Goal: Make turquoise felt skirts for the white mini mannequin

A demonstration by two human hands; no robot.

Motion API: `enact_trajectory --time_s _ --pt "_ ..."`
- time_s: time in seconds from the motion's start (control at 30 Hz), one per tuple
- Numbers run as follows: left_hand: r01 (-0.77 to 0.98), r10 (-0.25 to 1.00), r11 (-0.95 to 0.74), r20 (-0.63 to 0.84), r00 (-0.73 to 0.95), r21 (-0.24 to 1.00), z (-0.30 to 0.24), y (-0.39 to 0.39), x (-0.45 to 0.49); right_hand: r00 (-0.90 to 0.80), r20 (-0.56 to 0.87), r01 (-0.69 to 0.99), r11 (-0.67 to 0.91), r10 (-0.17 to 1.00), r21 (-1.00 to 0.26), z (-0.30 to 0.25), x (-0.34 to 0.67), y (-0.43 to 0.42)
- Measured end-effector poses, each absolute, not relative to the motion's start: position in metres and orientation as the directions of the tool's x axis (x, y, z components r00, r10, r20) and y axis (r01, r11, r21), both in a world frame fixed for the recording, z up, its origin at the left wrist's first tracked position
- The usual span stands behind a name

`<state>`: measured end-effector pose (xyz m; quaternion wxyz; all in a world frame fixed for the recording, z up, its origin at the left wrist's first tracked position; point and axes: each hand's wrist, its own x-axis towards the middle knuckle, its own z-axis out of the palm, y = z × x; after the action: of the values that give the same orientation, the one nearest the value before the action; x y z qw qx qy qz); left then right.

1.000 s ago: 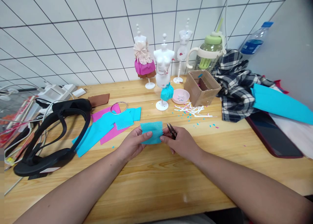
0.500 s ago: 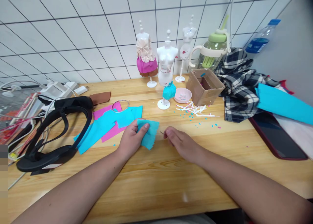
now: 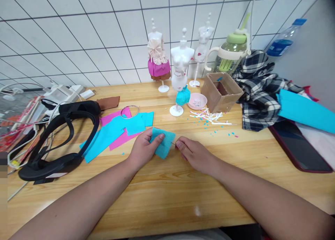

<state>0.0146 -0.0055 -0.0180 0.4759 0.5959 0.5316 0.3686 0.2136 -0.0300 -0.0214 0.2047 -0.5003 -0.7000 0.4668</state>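
Note:
A folded teal piece of cloth with zigzag-cut edges is pinched between the thumb and fingers of my left hand. My right hand is closed around a thin needle, whose tip meets the cloth's right edge; whether it passes through cannot be made out. Left of my left hand lie flat blue cloth pieces over pink cloth, with a thin wire ring on top. Beyond my hands stands a white dress-form mannequin with a gathered blue cloth low on its stand.
Behind are a dressed mannequin and a bare one. A pink bowl, cardboard box, paper scraps, jug, plaid cloth and phone are right. A black headset and cables lie left.
My left hand has moved slightly right with the cloth, and the needle in my right hand, apart from it before, now reaches its edge. The view has shifted a little.

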Motion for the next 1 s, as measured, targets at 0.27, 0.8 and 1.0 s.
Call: enact_trajectory --time_s 0.27,0.8,1.0 --pt "0.288 0.986 0.011 -0.058 0.157 0.958 -0.0213 -0.0039 0.0135 -0.432 -0.201 0.493 0.044 0.879 -0.869 -0.0210 0.2143 -0.0283" --pt "0.316 0.984 -0.010 -0.046 0.170 0.949 -0.0242 -0.0045 0.0126 -0.434 -0.199 0.495 0.048 0.879 -0.868 -0.0228 0.2146 -0.0266" --pt "0.298 0.984 -0.019 -0.035 0.173 0.954 -0.0250 -0.0034 0.0120 -0.443 -0.308 0.475 -0.072 0.842 -0.877 -0.0167 0.2197 -0.0241"
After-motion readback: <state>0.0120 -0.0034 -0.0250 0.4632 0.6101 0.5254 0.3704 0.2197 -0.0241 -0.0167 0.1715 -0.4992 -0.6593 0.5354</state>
